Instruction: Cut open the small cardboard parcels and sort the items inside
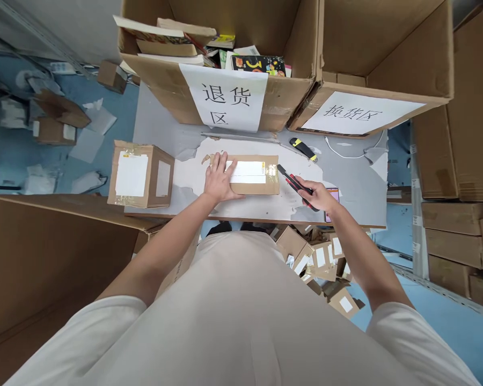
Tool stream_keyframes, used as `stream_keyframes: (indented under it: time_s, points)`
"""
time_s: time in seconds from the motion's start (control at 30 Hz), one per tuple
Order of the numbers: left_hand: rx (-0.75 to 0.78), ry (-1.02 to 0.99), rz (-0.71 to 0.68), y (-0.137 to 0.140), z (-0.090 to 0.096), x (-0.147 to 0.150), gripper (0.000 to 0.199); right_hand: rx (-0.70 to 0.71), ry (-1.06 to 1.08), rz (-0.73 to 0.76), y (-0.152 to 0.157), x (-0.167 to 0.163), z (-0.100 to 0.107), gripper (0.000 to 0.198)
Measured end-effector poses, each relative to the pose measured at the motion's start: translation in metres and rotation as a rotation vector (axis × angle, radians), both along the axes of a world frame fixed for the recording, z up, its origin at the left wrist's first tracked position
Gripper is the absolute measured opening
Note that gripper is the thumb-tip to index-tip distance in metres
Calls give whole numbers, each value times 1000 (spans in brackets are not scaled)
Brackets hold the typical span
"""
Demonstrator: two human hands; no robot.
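Observation:
A small cardboard box (253, 188) with a white label and clear tape at its right end lies on the table (358, 187). My left hand (219, 181) rests on the box's left end, fingers spread flat over its top. In my right hand (320, 196) is a black and red utility knife (290, 181), its front end pointing up and left, close to the taped right end. Whether the tip touches the box I cannot tell. A phone (332, 201) lies partly hidden under my right hand. Another utility knife (304, 149), black and yellow, lies behind the box.
At the left stands a labelled carton (140, 174). Two large open boxes line the back: one box (161, 99) holds books, the other (406, 59) has a paper sign. A white cable (346, 155) lies at back right. Several cartons (322, 260) are piled on the floor below.

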State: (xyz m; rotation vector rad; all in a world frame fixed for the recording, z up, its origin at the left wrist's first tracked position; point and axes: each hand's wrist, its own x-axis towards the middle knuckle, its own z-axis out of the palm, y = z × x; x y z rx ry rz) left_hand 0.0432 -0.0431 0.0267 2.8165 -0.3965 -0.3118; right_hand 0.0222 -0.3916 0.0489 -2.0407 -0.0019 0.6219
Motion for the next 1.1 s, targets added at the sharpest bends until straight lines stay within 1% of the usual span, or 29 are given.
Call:
stream_keyframes:
  time_s: [0.07, 0.17, 0.33, 0.47, 0.57, 0.7, 0.77, 0.83, 0.93, 1.0, 1.03, 1.07, 1.1]
  points:
    - [-2, 13, 5, 0, 0, -1, 126, 9, 24, 67, -4, -2, 5, 63]
    - [-9, 26, 13, -1, 0, -2, 127, -22, 19, 108, -4, -5, 13, 61]
    - [-21, 18, 10, -1, 0, -2, 127, -61, 46, 104, 1, -14, 21, 61]
    - [-26, 7, 0, -1, 0, -2, 126, -104, 55, 105, 3, -30, 25, 51]
    - [-18, 4, -3, -1, 0, -2, 126, -210, -30, 156, 7, -42, 28, 49]
    - [-8, -2, -10, -1, 1, -3, 126, -416, -222, 297, 13, -50, 37, 54]
    - [-12, -10, -14, -1, 1, -2, 125, -497, -271, 353, 16, -52, 43, 54]
    - [-19, -18, -15, 0, 0, -2, 124, -540, -271, 388, 19, -54, 47, 53]
    - [-30, -21, -18, 0, -1, -2, 124, -563, -245, 415, 19, -60, 51, 51]
    - [-32, -17, -20, 0, 0, -3, 125, -550, -242, 381, 17, -67, 53, 51]
    - [-31, -14, -22, 0, 1, -4, 125, -522, -231, 331, 15, -71, 54, 51]
    - [-31, -8, -26, 0, 2, -4, 125, -479, -212, 247, 14, -75, 55, 52]
    - [-34, 0, -31, 0, 3, -3, 124, -420, -180, 132, 14, -79, 55, 53]
